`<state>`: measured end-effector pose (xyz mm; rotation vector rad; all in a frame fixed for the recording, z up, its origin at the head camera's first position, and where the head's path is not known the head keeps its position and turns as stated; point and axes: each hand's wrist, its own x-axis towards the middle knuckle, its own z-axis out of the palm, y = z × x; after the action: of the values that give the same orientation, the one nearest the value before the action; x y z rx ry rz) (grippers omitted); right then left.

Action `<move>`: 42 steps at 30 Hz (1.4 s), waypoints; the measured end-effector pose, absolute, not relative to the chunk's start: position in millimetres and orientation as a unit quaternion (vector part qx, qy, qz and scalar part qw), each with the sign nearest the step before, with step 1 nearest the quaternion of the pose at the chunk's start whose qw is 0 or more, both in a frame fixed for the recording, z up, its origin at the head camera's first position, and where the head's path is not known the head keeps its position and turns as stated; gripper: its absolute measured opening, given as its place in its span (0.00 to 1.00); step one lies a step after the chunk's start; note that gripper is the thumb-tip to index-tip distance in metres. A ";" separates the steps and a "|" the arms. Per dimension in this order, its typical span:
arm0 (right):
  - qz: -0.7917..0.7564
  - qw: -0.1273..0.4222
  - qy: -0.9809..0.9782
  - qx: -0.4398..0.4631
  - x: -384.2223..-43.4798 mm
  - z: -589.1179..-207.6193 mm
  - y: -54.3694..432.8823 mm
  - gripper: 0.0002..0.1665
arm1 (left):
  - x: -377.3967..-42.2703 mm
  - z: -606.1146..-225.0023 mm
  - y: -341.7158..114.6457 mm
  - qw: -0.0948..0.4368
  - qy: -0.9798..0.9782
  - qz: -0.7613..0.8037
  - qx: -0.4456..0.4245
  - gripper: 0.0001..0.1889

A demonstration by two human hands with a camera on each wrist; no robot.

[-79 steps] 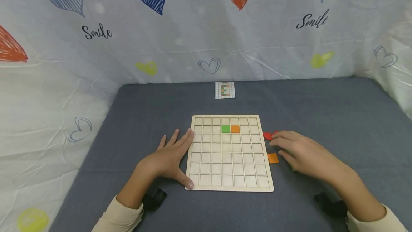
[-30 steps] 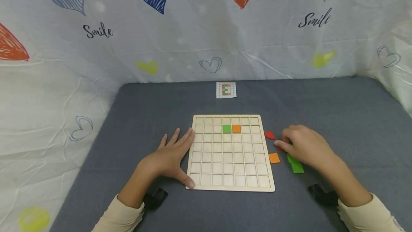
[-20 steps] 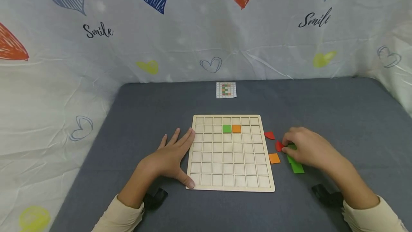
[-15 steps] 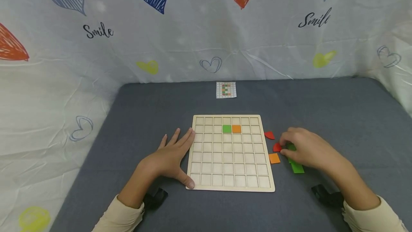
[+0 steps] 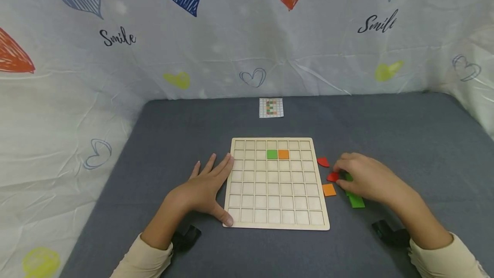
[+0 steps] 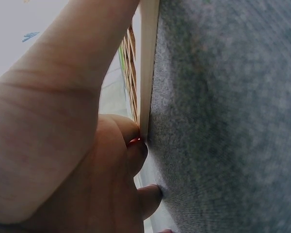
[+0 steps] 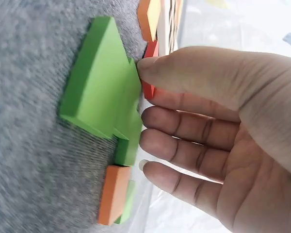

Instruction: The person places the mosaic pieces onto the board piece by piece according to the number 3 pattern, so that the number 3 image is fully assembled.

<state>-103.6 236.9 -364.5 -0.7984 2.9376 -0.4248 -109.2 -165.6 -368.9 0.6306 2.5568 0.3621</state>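
Pale wooden grid board (image 5: 273, 189) holding green + orange square tiles (image 5: 272, 154), touching wide-splayed left hand (image 5: 202, 188); red curved tile (image 5: 332, 177) pinched in right hand (image 5: 365, 178).

- Clock centred on grid board (image 5: 273, 176); 12 o'clock is the far side.
- 8 to 10 o'clock: edge obstructed by left grip (image 5: 204, 189).
- 2 o'clock: red wedge (image 5: 323, 162) just beside the edge.
- 3 o'clock: red piece (image 5: 332, 177), orange tile (image 5: 329, 190), green tiles (image 5: 356, 201) and right grip (image 5: 365, 177) obstruct passage.
- 12 o'clock: open tabletop (image 5: 270, 128) up to small card (image 5: 271, 108).
- 6 o'clock: unobstructed.
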 end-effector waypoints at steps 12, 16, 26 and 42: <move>-0.155 0.034 0.947 -0.278 -117.2 -352.9 219.3 0.10 | -108.9 -371.1 -166.3 0.240 0.933 0.132 0.232 0.82; -0.147 0.038 0.944 -0.293 -124.2 -350.1 207.7 0.09 | -108.7 -371.2 -166.5 0.241 0.934 0.131 0.230 0.82; -0.151 0.047 0.937 -0.312 -139.4 -347.9 184.3 0.07 | -109.1 -369.6 -166.5 0.238 0.933 0.137 0.232 0.81; -0.163 0.058 0.922 -0.345 -170.2 -351.9 136.6 0.06 | -108.8 -367.6 -167.6 0.239 0.933 0.135 0.231 0.81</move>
<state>-170.2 136.6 -351.9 -1.0469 2.7954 -0.4950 -108.8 -167.6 -367.6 0.6336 2.5559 0.3698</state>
